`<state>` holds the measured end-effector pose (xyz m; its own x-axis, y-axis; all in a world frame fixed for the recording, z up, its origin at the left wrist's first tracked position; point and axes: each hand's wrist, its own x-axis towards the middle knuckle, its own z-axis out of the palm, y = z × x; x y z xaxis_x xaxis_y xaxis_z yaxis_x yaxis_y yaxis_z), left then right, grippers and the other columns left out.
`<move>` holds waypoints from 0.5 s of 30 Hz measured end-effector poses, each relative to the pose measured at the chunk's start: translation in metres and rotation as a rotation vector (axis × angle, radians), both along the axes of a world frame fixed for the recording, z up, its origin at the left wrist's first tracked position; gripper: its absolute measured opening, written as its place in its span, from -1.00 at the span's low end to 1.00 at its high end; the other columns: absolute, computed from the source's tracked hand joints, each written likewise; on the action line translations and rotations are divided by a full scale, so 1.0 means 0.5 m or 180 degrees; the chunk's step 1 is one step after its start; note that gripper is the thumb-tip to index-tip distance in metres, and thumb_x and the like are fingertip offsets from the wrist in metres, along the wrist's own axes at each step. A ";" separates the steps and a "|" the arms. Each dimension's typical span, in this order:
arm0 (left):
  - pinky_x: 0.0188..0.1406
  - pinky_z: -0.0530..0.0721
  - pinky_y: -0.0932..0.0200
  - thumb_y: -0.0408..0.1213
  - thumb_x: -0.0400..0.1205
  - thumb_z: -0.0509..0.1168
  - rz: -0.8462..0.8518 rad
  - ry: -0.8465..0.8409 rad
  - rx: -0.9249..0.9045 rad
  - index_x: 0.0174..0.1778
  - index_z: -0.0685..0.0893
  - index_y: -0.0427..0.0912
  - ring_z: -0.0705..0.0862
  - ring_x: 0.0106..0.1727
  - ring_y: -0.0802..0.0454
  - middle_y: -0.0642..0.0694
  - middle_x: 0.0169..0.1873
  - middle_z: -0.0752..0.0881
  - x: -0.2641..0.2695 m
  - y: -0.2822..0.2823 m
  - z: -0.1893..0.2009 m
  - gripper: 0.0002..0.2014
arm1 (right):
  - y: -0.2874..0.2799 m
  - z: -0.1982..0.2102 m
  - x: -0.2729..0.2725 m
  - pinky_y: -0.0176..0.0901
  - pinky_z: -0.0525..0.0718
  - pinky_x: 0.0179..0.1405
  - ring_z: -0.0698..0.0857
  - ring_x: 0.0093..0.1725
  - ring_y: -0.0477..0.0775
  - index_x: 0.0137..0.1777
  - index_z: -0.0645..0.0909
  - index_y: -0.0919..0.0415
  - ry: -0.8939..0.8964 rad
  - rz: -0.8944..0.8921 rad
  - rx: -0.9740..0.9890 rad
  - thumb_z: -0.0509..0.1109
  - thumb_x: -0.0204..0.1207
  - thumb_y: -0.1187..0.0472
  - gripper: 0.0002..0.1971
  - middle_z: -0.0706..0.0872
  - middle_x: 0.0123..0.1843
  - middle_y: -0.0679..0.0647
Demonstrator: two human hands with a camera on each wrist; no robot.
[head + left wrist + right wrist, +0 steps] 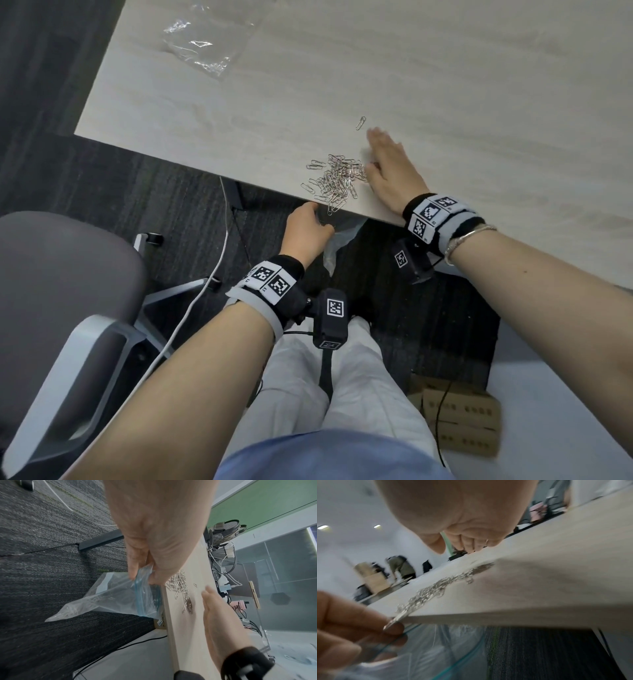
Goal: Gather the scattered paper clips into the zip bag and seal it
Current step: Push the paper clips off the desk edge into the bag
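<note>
A heap of silver paper clips (337, 181) lies at the near edge of the pale wooden table (342, 68), some reaching over the edge. One stray clip (360, 123) lies farther in. My left hand (306, 228) pinches the blue-striped mouth of a clear zip bag (113, 596) just below the table edge, under the heap. My right hand (387, 164) lies flat on the table to the right of the heap, fingers straight, its side against the clips. From the right wrist the clips (436, 591) trail toward the bag (445, 649).
A second crumpled clear plastic bag (200, 44) lies at the far left of the table. A grey office chair (65, 291) stands at my left, a white cable (202, 291) runs over the dark carpet, and cardboard boxes (459, 418) sit on the floor at my right.
</note>
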<state>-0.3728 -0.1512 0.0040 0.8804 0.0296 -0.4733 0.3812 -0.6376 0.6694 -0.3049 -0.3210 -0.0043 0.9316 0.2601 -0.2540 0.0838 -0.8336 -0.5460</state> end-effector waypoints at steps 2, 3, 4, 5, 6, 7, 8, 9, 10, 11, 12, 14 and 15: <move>-0.16 0.39 0.37 -0.45 0.53 0.28 0.0002 0.0006 -0.0016 0.17 0.62 -0.35 0.56 -0.05 0.06 -0.08 -0.10 0.63 -0.002 -0.001 -0.002 -0.72 | -0.024 -0.005 -0.023 -0.10 -0.19 0.63 -0.05 0.68 0.10 0.64 -0.07 0.28 0.0178 -0.0339 0.0032 -0.02 0.66 0.27 -0.43 -0.01 0.69 0.21; -0.19 0.38 0.39 -0.45 0.53 0.28 0.0006 0.0001 -0.0030 0.15 0.63 -0.35 0.57 -0.06 0.05 -0.07 -0.12 0.63 -0.003 -0.002 -0.004 -0.73 | -0.032 -0.008 -0.038 -0.10 -0.19 0.63 -0.05 0.68 0.11 0.64 -0.08 0.29 0.0270 -0.0347 -0.0002 -0.02 0.64 0.30 -0.42 -0.01 0.69 0.22; -0.24 0.36 0.42 -0.45 0.52 0.28 0.0001 -0.0011 -0.0041 0.11 0.64 -0.34 0.58 -0.08 0.03 -0.05 -0.15 0.62 -0.003 -0.003 -0.005 -0.76 | -0.037 -0.010 -0.053 -0.10 -0.19 0.63 -0.06 0.68 0.11 0.64 -0.08 0.29 0.0333 -0.0284 -0.0065 -0.02 0.62 0.33 -0.41 -0.02 0.69 0.23; -0.28 0.34 0.45 -0.46 0.52 0.28 -0.0012 -0.0023 -0.0050 0.07 0.65 -0.33 0.57 -0.10 0.04 -0.04 -0.18 0.61 -0.004 -0.005 -0.007 -0.78 | -0.040 -0.012 -0.067 -0.10 -0.20 0.62 -0.07 0.68 0.11 0.64 -0.10 0.28 0.0365 -0.0189 -0.0130 -0.01 0.61 0.35 -0.39 -0.04 0.69 0.22; -0.29 0.33 0.45 -0.46 0.51 0.28 -0.0028 -0.0030 -0.0059 0.04 0.65 -0.33 0.56 -0.13 0.05 -0.04 -0.19 0.61 -0.006 -0.007 -0.008 -0.80 | -0.041 -0.014 -0.079 -0.10 -0.20 0.62 -0.08 0.68 0.10 0.64 -0.11 0.28 0.0374 -0.0096 -0.0170 0.01 0.60 0.36 -0.38 -0.05 0.69 0.21; -0.30 0.34 0.44 -0.46 0.50 0.28 -0.0049 -0.0034 -0.0068 0.01 0.66 -0.33 0.55 -0.15 0.06 -0.05 -0.21 0.61 -0.007 -0.011 -0.010 -0.81 | -0.040 -0.015 -0.090 -0.11 -0.21 0.62 -0.09 0.68 0.10 0.64 -0.11 0.27 0.0361 -0.0019 -0.0180 0.01 0.59 0.36 -0.37 -0.06 0.69 0.20; -0.29 0.37 0.40 -0.46 0.49 0.28 -0.0069 -0.0031 -0.0071 -0.02 0.66 -0.33 0.56 -0.16 0.06 -0.06 -0.22 0.63 -0.009 -0.015 -0.012 -0.82 | -0.038 -0.015 -0.100 -0.12 -0.22 0.61 -0.09 0.68 0.09 0.64 -0.11 0.26 0.0324 0.0042 -0.0176 0.01 0.60 0.36 -0.37 -0.06 0.69 0.19; -0.25 0.42 0.32 -0.45 0.48 0.28 -0.0081 -0.0025 -0.0064 -0.02 0.66 -0.34 0.57 -0.17 0.05 -0.08 -0.21 0.65 -0.011 -0.020 -0.013 -0.82 | -0.034 -0.016 -0.112 -0.13 -0.22 0.60 -0.08 0.68 0.08 0.64 -0.10 0.26 0.0265 0.0097 -0.0183 0.01 0.61 0.35 -0.39 -0.05 0.69 0.18; -0.22 0.46 0.26 -0.44 0.48 0.28 -0.0080 -0.0018 -0.0047 -0.02 0.67 -0.35 0.58 -0.16 0.04 -0.11 -0.19 0.67 -0.012 -0.024 -0.015 -0.82 | -0.029 -0.018 -0.124 -0.14 -0.22 0.60 -0.08 0.68 0.08 0.64 -0.09 0.25 0.0194 0.0153 -0.0223 0.00 0.63 0.32 -0.41 -0.04 0.69 0.18; -0.21 0.46 0.26 -0.44 0.48 0.28 -0.0073 -0.0024 -0.0029 -0.01 0.67 -0.35 0.59 -0.16 0.03 -0.14 -0.18 0.69 -0.013 -0.027 -0.015 -0.81 | -0.023 -0.020 -0.138 -0.13 -0.22 0.60 -0.07 0.68 0.07 0.64 -0.08 0.24 0.0133 0.0206 -0.0293 -0.01 0.66 0.28 -0.43 -0.03 0.69 0.16; -0.24 0.41 0.33 -0.43 0.48 0.29 -0.0063 -0.0036 -0.0023 0.00 0.67 -0.35 0.58 -0.15 0.03 -0.13 -0.17 0.69 -0.014 -0.030 -0.016 -0.80 | -0.017 -0.023 -0.151 -0.13 -0.21 0.61 -0.07 0.68 0.06 0.64 -0.09 0.23 0.0099 0.0253 -0.0360 -0.01 0.67 0.25 -0.43 -0.03 0.69 0.15; -0.29 0.35 0.43 -0.44 0.49 0.30 -0.0026 -0.0062 -0.0058 0.03 0.67 -0.34 0.57 -0.13 0.06 -0.09 -0.15 0.67 -0.012 -0.032 -0.017 -0.79 | -0.009 -0.027 -0.174 -0.14 -0.23 0.61 -0.08 0.68 0.03 0.65 -0.10 0.21 0.0102 0.0289 -0.0369 0.00 0.68 0.22 -0.43 -0.04 0.70 0.13; -0.27 0.34 0.45 -0.44 0.49 0.30 -0.0018 -0.0065 -0.0082 0.04 0.67 -0.33 0.57 -0.12 0.07 -0.09 -0.13 0.68 -0.011 -0.032 -0.017 -0.78 | -0.008 -0.029 -0.179 -0.16 -0.24 0.61 -0.09 0.68 0.02 0.65 -0.11 0.21 0.0098 0.0262 -0.0324 0.01 0.68 0.22 -0.42 -0.05 0.70 0.12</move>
